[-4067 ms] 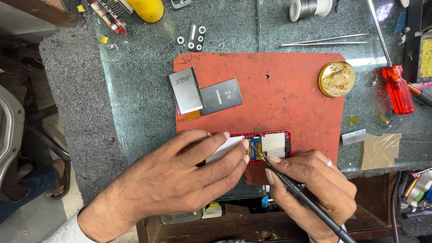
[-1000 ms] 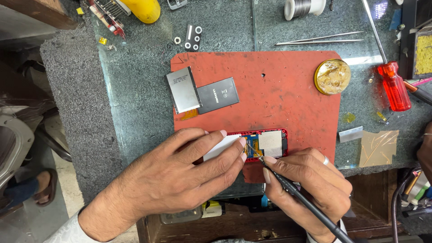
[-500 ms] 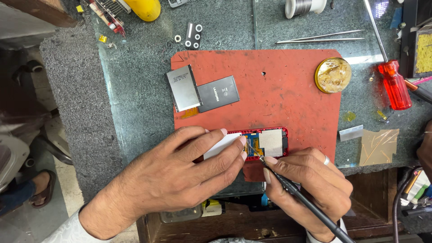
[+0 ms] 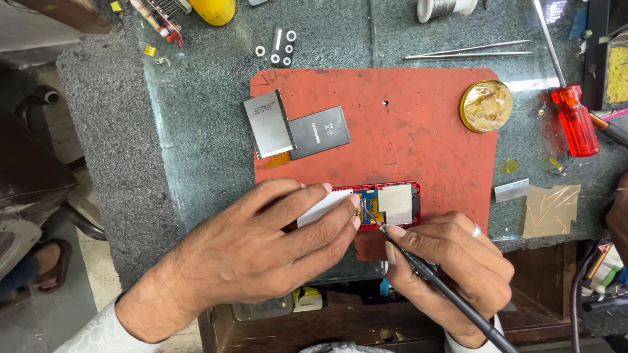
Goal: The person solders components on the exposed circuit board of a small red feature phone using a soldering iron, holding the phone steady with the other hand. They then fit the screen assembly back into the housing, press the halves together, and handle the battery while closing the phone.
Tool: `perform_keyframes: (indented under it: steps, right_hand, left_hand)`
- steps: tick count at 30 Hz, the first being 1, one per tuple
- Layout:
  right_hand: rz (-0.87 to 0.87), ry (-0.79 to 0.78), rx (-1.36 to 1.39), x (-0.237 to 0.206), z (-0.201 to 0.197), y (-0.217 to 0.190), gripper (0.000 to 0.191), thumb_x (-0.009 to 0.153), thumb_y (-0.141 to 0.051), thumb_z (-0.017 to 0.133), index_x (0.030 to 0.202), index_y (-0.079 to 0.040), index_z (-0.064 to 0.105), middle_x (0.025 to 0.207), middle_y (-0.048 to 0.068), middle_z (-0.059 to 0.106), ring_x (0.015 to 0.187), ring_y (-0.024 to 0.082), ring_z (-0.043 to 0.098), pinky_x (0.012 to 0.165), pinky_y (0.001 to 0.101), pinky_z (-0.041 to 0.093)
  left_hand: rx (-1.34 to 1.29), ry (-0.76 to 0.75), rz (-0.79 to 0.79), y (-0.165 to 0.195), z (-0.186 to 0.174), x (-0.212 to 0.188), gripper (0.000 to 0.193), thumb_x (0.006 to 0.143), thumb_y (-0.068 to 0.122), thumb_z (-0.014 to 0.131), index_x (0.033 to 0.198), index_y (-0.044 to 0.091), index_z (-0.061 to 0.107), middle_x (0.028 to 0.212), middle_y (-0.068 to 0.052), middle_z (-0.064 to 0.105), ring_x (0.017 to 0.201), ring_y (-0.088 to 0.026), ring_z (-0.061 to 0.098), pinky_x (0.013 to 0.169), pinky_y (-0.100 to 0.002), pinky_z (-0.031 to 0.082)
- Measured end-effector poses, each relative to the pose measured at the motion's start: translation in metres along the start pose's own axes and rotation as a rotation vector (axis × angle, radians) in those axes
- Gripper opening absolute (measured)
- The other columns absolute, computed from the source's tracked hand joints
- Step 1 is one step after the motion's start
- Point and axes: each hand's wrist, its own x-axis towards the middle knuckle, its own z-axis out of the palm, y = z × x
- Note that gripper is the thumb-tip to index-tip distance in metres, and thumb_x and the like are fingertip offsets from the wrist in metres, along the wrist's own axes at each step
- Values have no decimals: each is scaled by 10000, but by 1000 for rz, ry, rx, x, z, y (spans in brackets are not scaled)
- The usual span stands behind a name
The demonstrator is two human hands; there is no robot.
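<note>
**Two hands at an opened red phone on a repair mat**

The red phone [image 4: 386, 204], its back removed and circuit board exposed, lies at the near edge of the red work mat [image 4: 418, 131], which rests on a grey stone bench [image 4: 196, 131]. The left hand [image 4: 261, 252] lies flat over the left part of the phone, fingers extended and pressed together, their tips touching a white panel beside the board; it pins the phone down rather than curling around it. The right hand [image 4: 451, 261], a ring on one finger, grips a thin black soldering iron [image 4: 432, 278] in a pen hold, fingers closed around the shaft; the tip touches the board just left of a square metal shield. The iron's handle runs off towards the near right corner.

On the far left of the mat lie a silver plate [image 4: 268, 123] and a black battery [image 4: 320, 132], overlapping at one edge. At the mat's far right edge sits a round tin of yellowish paste [image 4: 486, 106]. Further right on the bench lies a red-handled screwdriver [image 4: 572, 117]; tweezers [image 4: 468, 50] lie beyond the mat, and a tan square of tape [image 4: 551, 210] lies to the near right.
</note>
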Motion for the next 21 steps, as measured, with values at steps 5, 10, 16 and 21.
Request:
perform_keyframes:
  steps: [5,10,16,21]
  right_hand:
    - [2,-2,-6,0,0,-1,225,735,43,824,928,36,707,857,125,735,759,200,718,708,299,556]
    - [3,-13,-5,-1,-1,0,226,731,33,832,923,29,712,853,120,736,752,195,715,702,297,554]
    - [-7,-16,0,-1,-1,1,223,735,28,831,922,22,710,844,108,731,755,196,712,706,301,554]
    - [-17,-10,-1,-1,-1,0,231,736,28,826,934,18,708,844,107,727,760,200,710,716,305,557]
  left_hand:
    - [2,4,-5,1,1,0,312,937,183,636,1231,84,674,1336,-30,633,1235,-234,585,1035,-394,504]
    - [1,8,-7,1,1,0,311,940,178,636,1233,81,672,1340,-32,633,1235,-235,585,1029,-394,508]
    - [-18,9,-12,1,2,1,303,944,174,645,1232,83,674,1341,-30,631,1241,-233,583,1026,-391,508]
    - [-10,7,-8,1,1,0,307,930,173,645,1221,82,679,1340,-36,633,1237,-236,582,1027,-393,509]
